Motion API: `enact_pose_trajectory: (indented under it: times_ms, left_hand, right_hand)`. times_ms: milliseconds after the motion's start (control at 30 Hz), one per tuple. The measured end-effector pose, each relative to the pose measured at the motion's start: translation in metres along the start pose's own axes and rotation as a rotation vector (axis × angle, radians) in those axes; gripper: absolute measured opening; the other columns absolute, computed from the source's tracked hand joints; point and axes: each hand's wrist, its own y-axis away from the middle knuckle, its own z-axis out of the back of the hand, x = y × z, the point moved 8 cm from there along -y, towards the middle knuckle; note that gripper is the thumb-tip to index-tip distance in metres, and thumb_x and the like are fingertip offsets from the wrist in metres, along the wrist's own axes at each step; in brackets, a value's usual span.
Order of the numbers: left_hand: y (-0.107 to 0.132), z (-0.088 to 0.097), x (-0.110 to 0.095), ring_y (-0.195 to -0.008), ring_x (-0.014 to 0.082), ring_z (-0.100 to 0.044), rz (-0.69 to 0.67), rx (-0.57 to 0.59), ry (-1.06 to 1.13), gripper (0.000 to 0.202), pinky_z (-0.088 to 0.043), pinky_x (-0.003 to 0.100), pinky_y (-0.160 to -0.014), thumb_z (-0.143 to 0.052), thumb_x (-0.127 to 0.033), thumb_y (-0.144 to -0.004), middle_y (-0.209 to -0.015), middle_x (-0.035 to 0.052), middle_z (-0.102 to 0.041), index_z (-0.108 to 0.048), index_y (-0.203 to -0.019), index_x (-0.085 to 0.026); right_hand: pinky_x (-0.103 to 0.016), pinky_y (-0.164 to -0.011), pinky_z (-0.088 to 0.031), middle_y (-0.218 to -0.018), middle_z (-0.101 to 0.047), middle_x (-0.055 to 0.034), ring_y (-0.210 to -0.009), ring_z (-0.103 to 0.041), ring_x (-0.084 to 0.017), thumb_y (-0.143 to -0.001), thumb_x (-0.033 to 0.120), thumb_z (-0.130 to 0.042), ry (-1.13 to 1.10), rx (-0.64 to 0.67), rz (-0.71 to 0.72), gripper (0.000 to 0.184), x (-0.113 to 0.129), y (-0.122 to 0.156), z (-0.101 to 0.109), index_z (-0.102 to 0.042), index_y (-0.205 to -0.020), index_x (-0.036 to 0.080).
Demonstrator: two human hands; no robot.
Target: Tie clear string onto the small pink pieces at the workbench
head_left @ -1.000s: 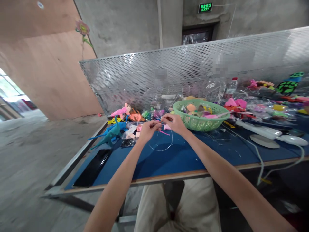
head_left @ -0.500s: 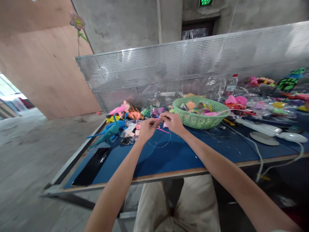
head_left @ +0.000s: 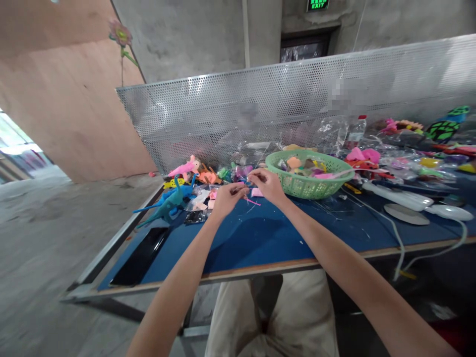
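Above the blue tabletop point(head_left: 253, 243), my left hand point(head_left: 227, 199) is closed on a small pink piece. A thin pink strip point(head_left: 253, 202) sticks out to the right just below its fingertips. My right hand point(head_left: 267, 185) is pinched a little to the right, apart from the left. What its fingertips hold is too small to make out. A pink block-like piece point(head_left: 257, 192) lies by the right hand's fingers. Beside that hand stands a light green plastic basket point(head_left: 307, 187) holding several coloured soft pieces.
Blue and teal long-necked dinosaur toys point(head_left: 173, 202) stand left, behind a black phone-like slab point(head_left: 140, 256). A corded white tool point(head_left: 399, 195) lies right, near a grey oval plate point(head_left: 406, 214). A perforated metal screen point(head_left: 223, 114) rises behind piled toys, plastic bags and a bottle point(head_left: 357, 130).
My hands have drawn slightly apart, widening the gap between their fingertips. The thin clear loop that hung beneath them no longer shows plainly. More of the pink block is visible.
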Motion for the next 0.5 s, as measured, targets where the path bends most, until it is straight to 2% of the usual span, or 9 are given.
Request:
enact_pose_trajectory:
  times_ms: [167, 300, 367, 500]
  left_hand:
    - [0.0, 0.001, -0.002, -0.067, 0.0182, -0.07, -0.021, 0.002, -0.046, 0.033, -0.055, 0.027, -0.063, -0.067, -0.047, -0.086, -0.075, 0.003, -0.073, -0.075, -0.093, -0.016]
    - [0.002, 0.001, -0.006, -0.05, 0.0129, -0.058, -0.023, 0.03, -0.109, 0.034, -0.045, 0.024, -0.05, -0.064, -0.048, -0.088, -0.062, -0.001, -0.065, -0.075, -0.094, -0.017]
    - [0.003, 0.003, -0.011, -0.051, 0.0119, -0.054, -0.064, 0.012, -0.176, 0.032, -0.041, 0.023, -0.051, -0.065, -0.047, -0.088, -0.062, -0.0009, -0.065, -0.076, -0.092, -0.017]
    - [0.004, 0.003, -0.021, -0.063, 0.0135, -0.058, -0.131, 0.01, -0.231, 0.029, -0.042, 0.023, -0.058, -0.064, -0.043, -0.09, -0.075, 0.0025, -0.073, -0.078, -0.09, -0.017]
  right_hand:
    - [-0.031, -0.069, -0.049, -0.087, -0.076, -0.0041, -0.075, -0.065, -0.018, -0.089, 0.035, -0.067, 0.143, 0.152, 0.013, 0.017, 0.002, -0.001, -0.007, -0.077, -0.086, 0.021]
    - [-0.03, -0.068, -0.046, -0.087, -0.076, -0.0038, -0.073, -0.062, -0.017, -0.088, 0.032, -0.068, 0.172, 0.225, 0.049, 0.014, 0.006, -0.002, -0.008, -0.077, -0.088, 0.021]
    - [-0.03, -0.068, -0.045, -0.087, -0.075, -0.0037, -0.073, -0.061, -0.017, -0.088, 0.031, -0.068, 0.173, 0.255, 0.07, 0.013, 0.008, -0.002, -0.008, -0.077, -0.088, 0.021]
    - [-0.029, -0.066, -0.043, -0.084, -0.073, -0.0034, -0.07, -0.058, -0.016, -0.09, 0.03, -0.066, 0.18, 0.276, 0.097, 0.014, 0.013, 0.0, -0.007, -0.075, -0.089, 0.02]
